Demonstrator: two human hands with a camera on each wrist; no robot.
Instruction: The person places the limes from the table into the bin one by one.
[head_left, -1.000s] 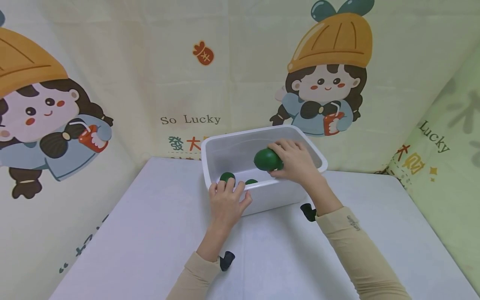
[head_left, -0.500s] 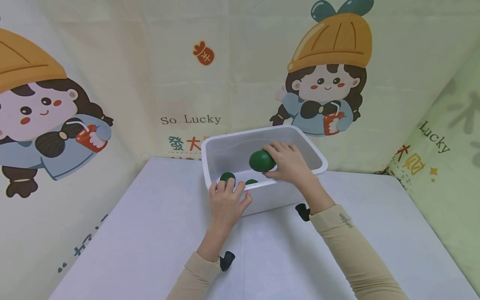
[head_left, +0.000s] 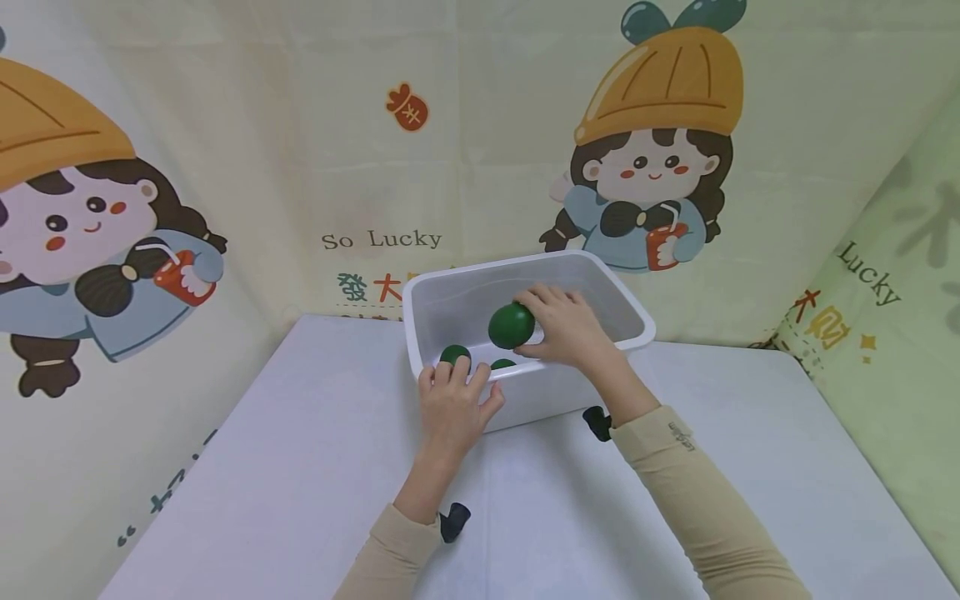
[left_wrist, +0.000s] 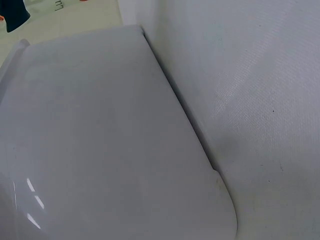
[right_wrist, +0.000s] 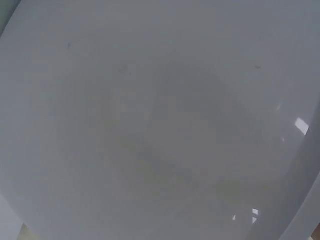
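In the head view a white plastic bin (head_left: 557,388) stands on the table, turned slightly. My left hand (head_left: 452,412) holds its near rim at the left, fingers curled over the edge. My right hand (head_left: 564,327) reaches over the near wall and grips a smooth, dark green oval fruit (head_left: 512,326) inside the opening, above the floor of the bin. Two more green fruits lie low in the bin: one (head_left: 454,355) just beyond my left fingers, the other (head_left: 502,364) mostly hidden by the near rim. The left wrist view shows the bin's outer wall (left_wrist: 100,125); the right wrist view shows only white glossy plastic (right_wrist: 160,120).
A white cloth (head_left: 315,467) covers the table. Close behind the bin hangs a printed cloth backdrop (head_left: 495,150), which continues along both sides. A small black piece (head_left: 453,522) sits at my left wrist, another (head_left: 597,423) at my right wrist.
My right hand has moved left and slightly down with the green fruit, coming nearer the other two fruits. The left hand and the bin stay in place.
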